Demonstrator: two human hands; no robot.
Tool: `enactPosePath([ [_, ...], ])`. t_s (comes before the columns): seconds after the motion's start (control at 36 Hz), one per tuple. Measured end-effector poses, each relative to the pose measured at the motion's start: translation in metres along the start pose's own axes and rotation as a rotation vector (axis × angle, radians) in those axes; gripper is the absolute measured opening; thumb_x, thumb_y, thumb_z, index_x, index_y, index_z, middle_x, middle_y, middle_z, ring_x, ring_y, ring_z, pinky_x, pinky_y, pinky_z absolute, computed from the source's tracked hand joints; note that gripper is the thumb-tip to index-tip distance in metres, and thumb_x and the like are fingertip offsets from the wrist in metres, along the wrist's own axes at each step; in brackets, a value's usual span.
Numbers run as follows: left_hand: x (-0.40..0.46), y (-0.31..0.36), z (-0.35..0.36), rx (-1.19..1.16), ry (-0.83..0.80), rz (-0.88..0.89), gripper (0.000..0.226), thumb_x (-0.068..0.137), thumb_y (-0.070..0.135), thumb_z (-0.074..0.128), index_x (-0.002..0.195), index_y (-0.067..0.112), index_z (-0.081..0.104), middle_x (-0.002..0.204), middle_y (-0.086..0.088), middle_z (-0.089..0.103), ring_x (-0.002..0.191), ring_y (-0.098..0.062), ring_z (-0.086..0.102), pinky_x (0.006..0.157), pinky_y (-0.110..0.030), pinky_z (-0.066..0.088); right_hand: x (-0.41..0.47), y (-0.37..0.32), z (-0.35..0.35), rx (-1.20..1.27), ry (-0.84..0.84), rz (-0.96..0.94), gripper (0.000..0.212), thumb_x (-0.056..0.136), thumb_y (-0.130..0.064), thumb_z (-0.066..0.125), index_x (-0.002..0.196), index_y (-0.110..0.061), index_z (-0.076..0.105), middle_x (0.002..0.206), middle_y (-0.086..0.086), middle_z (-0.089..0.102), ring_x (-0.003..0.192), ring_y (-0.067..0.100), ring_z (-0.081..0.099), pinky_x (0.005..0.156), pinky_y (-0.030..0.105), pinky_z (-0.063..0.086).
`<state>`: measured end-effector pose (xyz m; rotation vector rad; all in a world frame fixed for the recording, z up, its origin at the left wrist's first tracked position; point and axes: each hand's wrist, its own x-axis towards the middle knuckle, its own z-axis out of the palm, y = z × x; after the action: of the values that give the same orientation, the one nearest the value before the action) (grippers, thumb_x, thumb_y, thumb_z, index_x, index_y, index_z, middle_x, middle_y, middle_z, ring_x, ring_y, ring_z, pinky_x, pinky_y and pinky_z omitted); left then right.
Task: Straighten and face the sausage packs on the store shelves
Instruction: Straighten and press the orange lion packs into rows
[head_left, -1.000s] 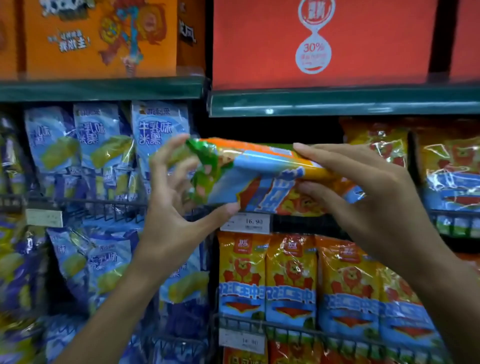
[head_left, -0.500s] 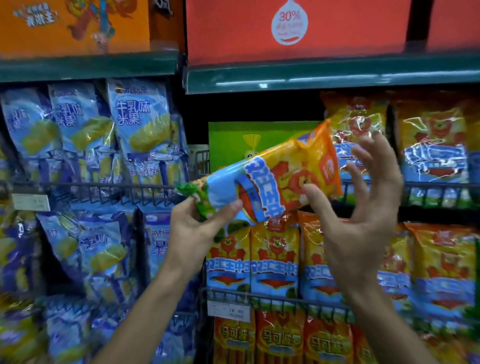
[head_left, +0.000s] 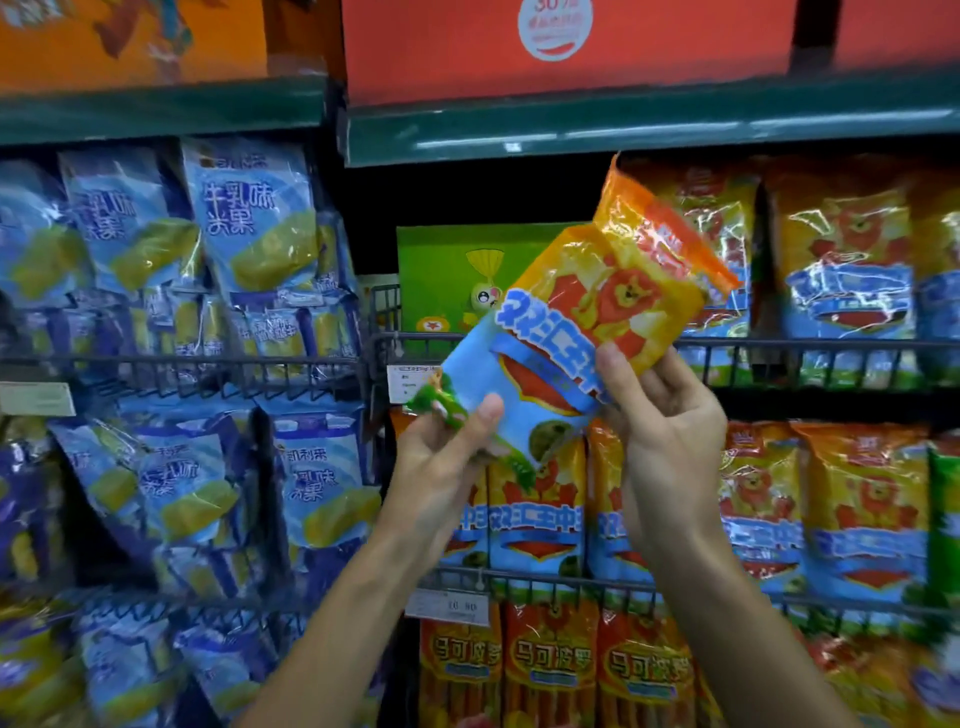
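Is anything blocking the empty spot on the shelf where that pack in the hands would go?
Nothing visible does. The sausage pack, held tilted by the left hand and right hand, is just in front of the gap; only the wire rail runs along its front and a green box sits behind.

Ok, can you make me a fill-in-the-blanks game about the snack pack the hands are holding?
1. The sausage pack is held by ____ hands.
2. The left hand grips the pack's ____ end.
3. The right hand holds the pack with its ____ pressed on the front.
4. The box behind the pack is ____.

Missing words: two; bottom; thumb; green
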<state>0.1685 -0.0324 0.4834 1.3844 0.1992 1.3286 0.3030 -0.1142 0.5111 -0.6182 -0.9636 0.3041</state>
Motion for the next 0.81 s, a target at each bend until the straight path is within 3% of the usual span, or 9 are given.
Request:
enactPosePath([
  [0.08, 0.006, 0.013, -0.012, 0.090, -0.073, 0.064, 0.057, 0.070, 0.062, 0.084, 0.113, 0.026, 0.077, 0.117, -0.001, 0.075, 0.113, -0.019, 0.070, 0.098, -0.039, 0.053, 0.015, -0.003, -0.005, -0.045, -0.024, -0.062, 0.032, 0.094, -0.005, 0.065, 0.107, -0.033, 0.058, 0.089, -0.026, 0.075, 0.094, -0.007, 0.071, 0.084, 0.019, 0.058],
  [0.17, 0.018, 0.035, -0.020, 0.196, -0.111, 0.222, 0.069, 0.084, 0.045, 0.075, 0.145, 0.019, 0.054, 0.142, 0.000, 0.062, 0.134, -0.021, 0.057, 0.106, -0.038, 0.050, 0.027, -0.011, -0.007, -0.133, -0.073, -0.154, 0.045, 0.094, -0.004, 0.066, 0.138, -0.011, 0.056, 0.127, -0.001, 0.070, 0.118, 0.007, 0.067, 0.095, 0.024, 0.056],
  [0.25, 0.035, 0.062, -0.018, 0.380, -0.173, 0.324, 0.059, 0.089, 0.024, 0.069, 0.145, 0.018, 0.051, 0.136, 0.003, 0.066, 0.129, -0.015, 0.061, 0.103, -0.030, 0.052, 0.040, -0.017, -0.001, -0.156, -0.113, -0.220, 0.046, 0.093, -0.004, 0.068, 0.135, -0.016, 0.056, 0.124, -0.010, 0.071, 0.119, 0.003, 0.065, 0.097, 0.023, 0.055],
  [0.36, 0.062, 0.088, -0.014, 0.573, -0.198, 0.455, 0.045, 0.087, 0.024, 0.075, 0.131, 0.027, 0.063, 0.121, 0.006, 0.072, 0.117, -0.012, 0.067, 0.099, -0.034, 0.056, 0.056, -0.027, 0.015, -0.198, -0.159, -0.281, 0.040, 0.093, -0.009, 0.070, 0.131, -0.010, 0.059, 0.118, -0.010, 0.073, 0.114, 0.005, 0.068, 0.095, 0.027, 0.057],
  [0.47, 0.083, 0.103, -0.017, 0.657, -0.195, 0.532, 0.033, 0.093, 0.019, 0.072, 0.125, 0.022, 0.066, 0.121, 0.002, 0.071, 0.114, -0.012, 0.067, 0.096, -0.030, 0.056, 0.073, -0.036, 0.032, -0.216, -0.199, -0.306, 0.041, 0.093, -0.002, 0.068, 0.108, -0.037, 0.053, 0.087, -0.042, 0.067, 0.094, -0.021, 0.063, 0.082, 0.008, 0.052],
  [0.53, 0.090, 0.105, -0.018, 0.666, -0.176, 0.552, 0.030, 0.095, 0.018, 0.071, 0.124, 0.025, 0.066, 0.120, 0.005, 0.071, 0.113, -0.009, 0.067, 0.095, -0.027, 0.056, 0.084, -0.035, 0.037, -0.221, -0.214, -0.323, 0.031, 0.092, -0.006, 0.071, 0.118, -0.021, 0.063, 0.098, -0.026, 0.075, 0.100, -0.006, 0.069, 0.084, 0.016, 0.056],
  [0.61, 0.099, 0.107, -0.021, 0.705, -0.158, 0.564, 0.032, 0.096, 0.018, 0.070, 0.127, 0.024, 0.064, 0.123, 0.005, 0.069, 0.114, -0.006, 0.066, 0.094, -0.022, 0.055, 0.096, -0.033, 0.047, -0.255, -0.208, -0.349, 0.043, 0.092, -0.010, 0.074, 0.132, -0.004, 0.061, 0.114, -0.007, 0.075, 0.109, 0.009, 0.071, 0.090, 0.027, 0.059],
  [0.69, 0.106, 0.108, -0.028, 0.695, -0.130, 0.571, 0.036, 0.096, 0.016, 0.071, 0.131, 0.018, 0.062, 0.125, 0.004, 0.069, 0.117, -0.007, 0.065, 0.095, -0.023, 0.055, 0.103, -0.030, 0.054, -0.274, -0.233, -0.371, 0.045, 0.091, -0.010, 0.074, 0.134, -0.009, 0.058, 0.120, -0.003, 0.072, 0.112, 0.009, 0.070, 0.091, 0.031, 0.060],
  [0.81, 0.109, 0.105, -0.040, 0.705, -0.131, 0.549, 0.039, 0.094, 0.020, 0.072, 0.131, 0.019, 0.061, 0.124, 0.005, 0.068, 0.118, -0.008, 0.065, 0.096, -0.026, 0.056, 0.113, -0.022, 0.057, -0.301, -0.304, -0.355, 0.046, 0.093, -0.009, 0.071, 0.134, -0.018, 0.054, 0.123, -0.007, 0.069, 0.116, 0.005, 0.067, 0.095, 0.022, 0.055],
])
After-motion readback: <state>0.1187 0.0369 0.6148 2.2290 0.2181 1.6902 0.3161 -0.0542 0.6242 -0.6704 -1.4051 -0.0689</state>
